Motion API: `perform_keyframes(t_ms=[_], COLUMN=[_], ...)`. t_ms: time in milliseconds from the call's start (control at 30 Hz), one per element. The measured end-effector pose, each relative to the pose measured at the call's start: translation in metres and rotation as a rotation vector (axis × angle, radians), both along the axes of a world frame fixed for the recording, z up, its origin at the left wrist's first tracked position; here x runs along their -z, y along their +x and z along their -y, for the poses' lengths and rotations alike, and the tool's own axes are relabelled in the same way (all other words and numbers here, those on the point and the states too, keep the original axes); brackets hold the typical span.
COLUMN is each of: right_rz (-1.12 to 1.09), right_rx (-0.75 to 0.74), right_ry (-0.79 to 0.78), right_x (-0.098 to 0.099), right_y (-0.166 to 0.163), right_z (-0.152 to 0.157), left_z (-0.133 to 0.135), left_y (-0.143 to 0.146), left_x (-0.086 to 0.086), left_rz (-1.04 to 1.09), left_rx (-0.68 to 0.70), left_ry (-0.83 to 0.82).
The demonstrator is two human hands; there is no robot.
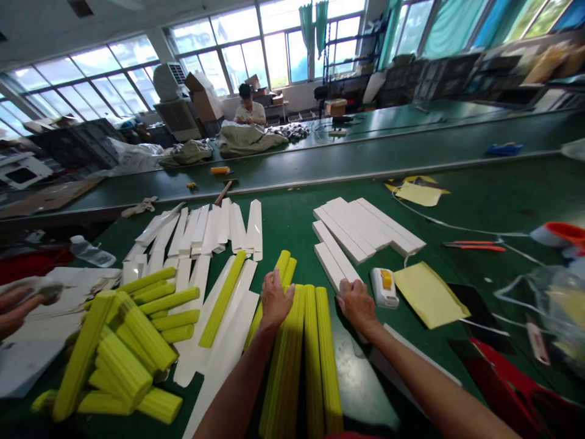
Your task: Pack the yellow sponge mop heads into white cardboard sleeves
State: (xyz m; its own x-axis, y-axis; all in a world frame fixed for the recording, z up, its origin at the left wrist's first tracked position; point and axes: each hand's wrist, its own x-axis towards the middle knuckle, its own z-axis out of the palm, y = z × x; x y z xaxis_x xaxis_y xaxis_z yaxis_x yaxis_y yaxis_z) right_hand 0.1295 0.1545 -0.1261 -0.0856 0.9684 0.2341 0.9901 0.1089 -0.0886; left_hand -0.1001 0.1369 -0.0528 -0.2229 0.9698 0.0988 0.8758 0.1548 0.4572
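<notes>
My left hand [275,300] rests on top of a row of long ribbed yellow sponge rolls [311,353] lying side by side on the green table [479,195], fingers curled over their far ends. My right hand [355,303] is closed on the near end of a flat white carton strip [333,261] beside the rolls. A heap of loose yellow rolls [123,347] lies to the left. Flat white cartons [205,231] fan out behind them, and one single roll [223,299] lies on a carton.
A stack of white cartons [365,228] and a white tape dispenser [384,286] sit right of my hands, with yellow sheets [427,294] and red-handled scissors [475,246]. Another person's hand [18,308] shows at the left edge. A seated person [249,107] works far away.
</notes>
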Motion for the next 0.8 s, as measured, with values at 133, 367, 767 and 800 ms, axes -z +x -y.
perform_keyframes(t_ms=[133, 367, 767, 800], right_rz=[0.068, 0.116, 0.100, 0.087], right_rx=[-0.028, -0.021, -0.066, -0.062], right_ry=[0.000, 0.044, 0.112, 0.103], right_x=[-0.003, -0.009, 0.014, 0.014], right_y=[-0.001, -0.005, 0.005, 0.004], right_z=[-0.038, -0.082, -0.083, -0.084], left_z=[-0.011, -0.094, -0.204, -0.204], left_y=[-0.037, -0.086, -0.112, -0.110], left_x=[0.011, 0.003, -0.001, -0.006], left_rz=[-0.116, -0.336, -0.356, -0.344], left_rx=[-0.149, -0.230, -0.083, -0.061], left_ry=[-0.034, -0.012, -0.217, -0.220])
